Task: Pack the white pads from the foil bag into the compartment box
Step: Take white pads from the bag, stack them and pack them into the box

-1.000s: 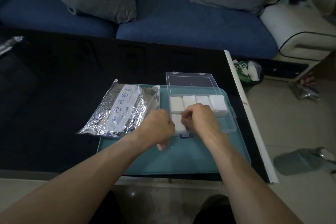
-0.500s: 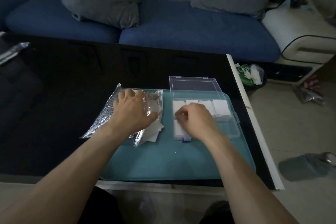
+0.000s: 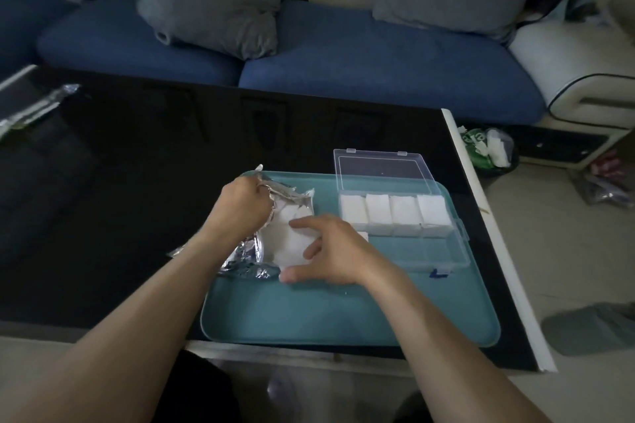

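desk [image 3: 137,216]: black and glossy, with a crinkled silver strip near its far left edge.
left hand [image 3: 245,208]: fingers curled round the upper edge of the foil bag [image 3: 247,251], gripping the crumpled foil and holding its mouth up.
foil bag: lies on the left part of the teal tray [image 3: 326,316], its opening turned toward the right hand.
white pad [image 3: 288,244]: sticks out of the bag's mouth — between the two hands, just right of the left fingers.
right hand [image 3: 330,251]: fingers spread wide and loosely bent, forefinger along the pad's top edge, thumb [image 3: 292,275] at its near corner; whether it truly pinches the pad cannot be told.
compartment box [image 3: 412,244]: clear plastic, on the right part of the tray, lid laid open toward the sofa [image 3: 343,58].
packed pads [image 3: 395,211]: four white pads fill the far row side by side; another white edge shows in the near row — mostly hidden behind the right hand.
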{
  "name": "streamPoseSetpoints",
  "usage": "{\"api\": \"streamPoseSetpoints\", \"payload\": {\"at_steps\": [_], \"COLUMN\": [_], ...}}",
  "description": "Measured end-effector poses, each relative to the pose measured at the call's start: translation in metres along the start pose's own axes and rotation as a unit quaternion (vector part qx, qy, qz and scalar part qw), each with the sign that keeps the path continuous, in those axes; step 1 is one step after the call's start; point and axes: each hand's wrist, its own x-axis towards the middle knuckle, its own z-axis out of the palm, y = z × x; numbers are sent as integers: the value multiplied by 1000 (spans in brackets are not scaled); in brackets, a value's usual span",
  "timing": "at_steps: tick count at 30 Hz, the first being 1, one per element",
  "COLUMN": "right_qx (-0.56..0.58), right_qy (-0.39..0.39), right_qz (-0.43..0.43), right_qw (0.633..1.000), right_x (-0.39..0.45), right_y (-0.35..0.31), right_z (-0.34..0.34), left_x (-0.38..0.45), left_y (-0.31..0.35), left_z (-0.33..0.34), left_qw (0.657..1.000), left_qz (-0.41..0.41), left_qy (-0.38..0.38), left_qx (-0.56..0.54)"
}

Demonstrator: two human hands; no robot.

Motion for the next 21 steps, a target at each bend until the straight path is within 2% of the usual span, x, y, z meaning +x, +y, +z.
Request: {"api": "streamPoseSetpoints", "payload": {"at_steps": [7,14,17,21], "right_qx": [-41,-122,-112,-91], "right_qy": [31,104,147,198], "right_qz": [19,-27,-47,-53], "right_qw": [998,987,982,975], "right_x": [4,7,6,4], "right_y": [-1,-5,-11,-15], "right_z": [3,10,19,24], "left_x": [2,0,1,2], "left_y": [-4,-5,-5,-8], "left_z": [-6,-7,-6,-8], "left_qw": [992,995,996,991], "left_qz": [-81,-60,-60,-74], "left_qy": [-28,-47,-44,-38], "left_qx": [-91,-68,-58,-101]}}
